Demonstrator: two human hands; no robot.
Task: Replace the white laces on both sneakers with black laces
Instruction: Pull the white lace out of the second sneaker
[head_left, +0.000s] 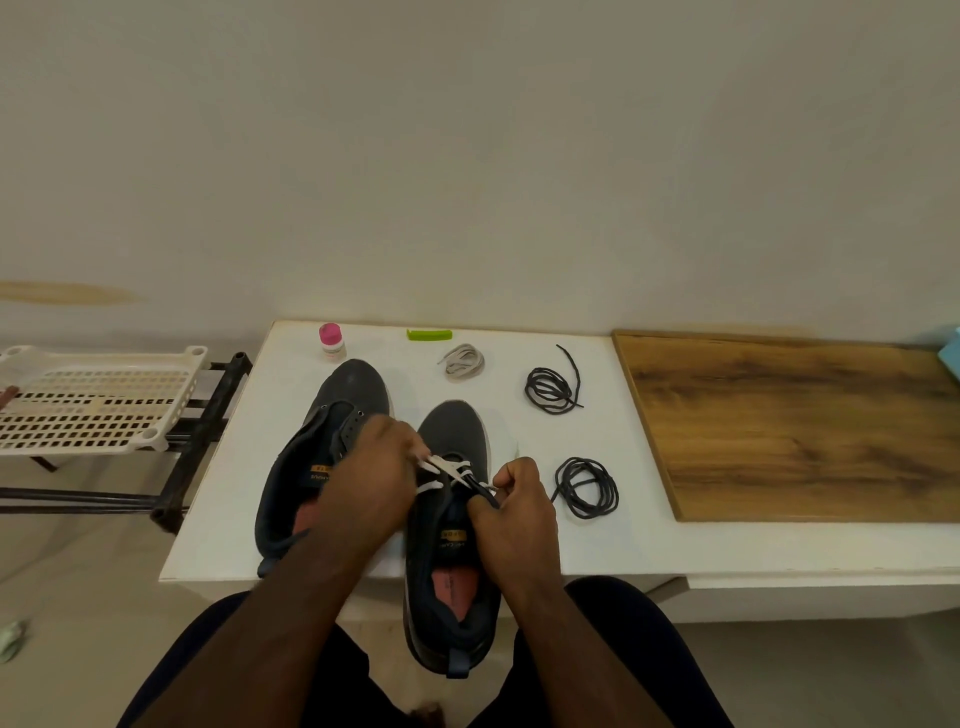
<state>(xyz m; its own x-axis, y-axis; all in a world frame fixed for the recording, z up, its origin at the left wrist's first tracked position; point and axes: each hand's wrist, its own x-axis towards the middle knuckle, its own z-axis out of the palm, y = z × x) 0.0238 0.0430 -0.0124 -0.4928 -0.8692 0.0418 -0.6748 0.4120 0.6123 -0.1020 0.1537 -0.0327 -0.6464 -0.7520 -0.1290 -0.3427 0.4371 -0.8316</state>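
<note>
A: What is seen nearest the camera?

B: The right sneaker (451, 525), with its heel overhanging the white table (597, 540) towards the lap and its long axis running away towards the wall. A white lace (448, 472) is threaded only through the eyelets near its toe end.

A: And how are the hands placed?

B: The left hand (371, 483) is curled over the lace rows from the left, with a strand of the white lace apparently pinched at its fingertips. The right hand (511, 512) is clenched round the dark eyelet flap at the shoe's right edge; a white strand may also be caught there, but it cannot be told for certain.

A: Which relation is the coming pull judged to depend on?

B: The remaining crossings lie just ahead of both hands, towards the toe. They are reached about equally by either hand, so the lace would probably be drawn back along the shoe's axis.

A: What is found farther off?

B: The left sneaker (322, 457) lies beside the first, already unlaced. One black lace (587, 487) is coiled just right of the right hand, a second black lace (551, 387) beyond it, and a removed white lace (462, 361) is bundled near the wall. A pink-capped bottle (331, 343) and a green clip (429, 334) are set at the far edge.
</note>
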